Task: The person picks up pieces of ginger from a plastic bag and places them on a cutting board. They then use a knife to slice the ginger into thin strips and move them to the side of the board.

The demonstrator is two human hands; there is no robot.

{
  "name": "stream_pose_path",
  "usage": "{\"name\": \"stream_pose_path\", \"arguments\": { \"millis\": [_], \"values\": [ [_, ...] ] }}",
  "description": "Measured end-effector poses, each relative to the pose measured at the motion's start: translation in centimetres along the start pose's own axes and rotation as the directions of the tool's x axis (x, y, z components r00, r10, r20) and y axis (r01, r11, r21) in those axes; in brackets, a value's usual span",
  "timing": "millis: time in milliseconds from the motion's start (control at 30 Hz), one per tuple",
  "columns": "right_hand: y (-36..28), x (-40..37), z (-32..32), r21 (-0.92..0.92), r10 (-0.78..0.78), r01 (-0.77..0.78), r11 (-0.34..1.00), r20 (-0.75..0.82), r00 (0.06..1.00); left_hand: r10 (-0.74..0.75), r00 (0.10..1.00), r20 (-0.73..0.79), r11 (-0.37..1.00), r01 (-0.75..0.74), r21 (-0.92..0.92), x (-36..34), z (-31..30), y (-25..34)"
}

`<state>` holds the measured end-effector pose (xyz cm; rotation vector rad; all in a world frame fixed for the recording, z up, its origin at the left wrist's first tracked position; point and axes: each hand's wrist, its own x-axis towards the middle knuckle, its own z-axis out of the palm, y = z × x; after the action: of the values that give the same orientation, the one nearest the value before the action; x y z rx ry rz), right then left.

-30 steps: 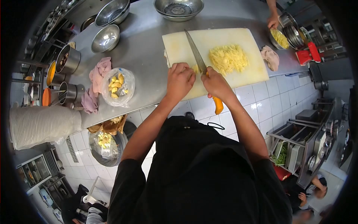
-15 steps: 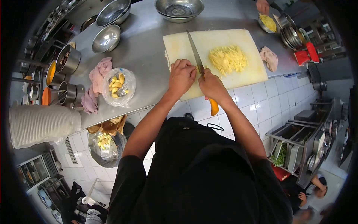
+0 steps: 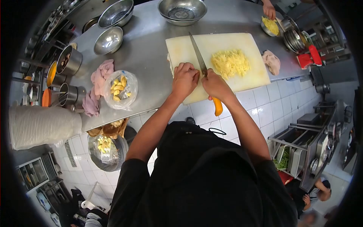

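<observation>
My right hand (image 3: 216, 84) is closed around the orange handle (image 3: 217, 107) of a long knife (image 3: 197, 49), whose blade points away from me over the white cutting board (image 3: 177, 47). Beside the blade, my left hand (image 3: 185, 78) rests on the board with its fingers curled and bunched. Whatever lies under those fingertips is hidden. To the right of the knife sits a heap of thin pale-yellow shreds (image 3: 230, 63). Left of the board, an open clear plastic bag (image 3: 130, 96) holds several peeled yellow chunks (image 3: 118, 87).
Metal bowls (image 3: 108, 40) stand at the back left, and stacked bowls (image 3: 182, 11) behind the board. Pink cloths (image 3: 102, 75) lie by the bag. At the far right, another person's hand (image 3: 269, 10) is over a bowl of shreds (image 3: 270, 26). Stacked plastic containers (image 3: 45, 126) stand left.
The view has shifted slightly. My hands and the knife keep nearly the same place on the board. The other person's hand has come further into view above the bowl of shreds.
</observation>
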<state>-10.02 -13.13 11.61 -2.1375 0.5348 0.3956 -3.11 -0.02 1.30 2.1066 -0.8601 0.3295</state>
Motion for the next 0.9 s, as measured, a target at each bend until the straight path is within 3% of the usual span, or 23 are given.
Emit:
{"name": "stream_pose_path", "arguments": {
  "millis": [733, 900],
  "values": [
    [1.3, 1.2, 1.4, 0.060, -0.023, 0.024, 0.998, -0.021, 1.000, -0.009, 0.999, -0.033, 1.000, 0.009, -0.006, -0.2, 0.7, -0.2],
    [1.6, 0.5, -0.9, -0.014, -0.050, 0.050, 0.999, -0.019, 0.999, -0.032, 0.999, -0.003, 0.999, 0.032, 0.013, -0.2, 0.4, 0.0]
  ]
}}
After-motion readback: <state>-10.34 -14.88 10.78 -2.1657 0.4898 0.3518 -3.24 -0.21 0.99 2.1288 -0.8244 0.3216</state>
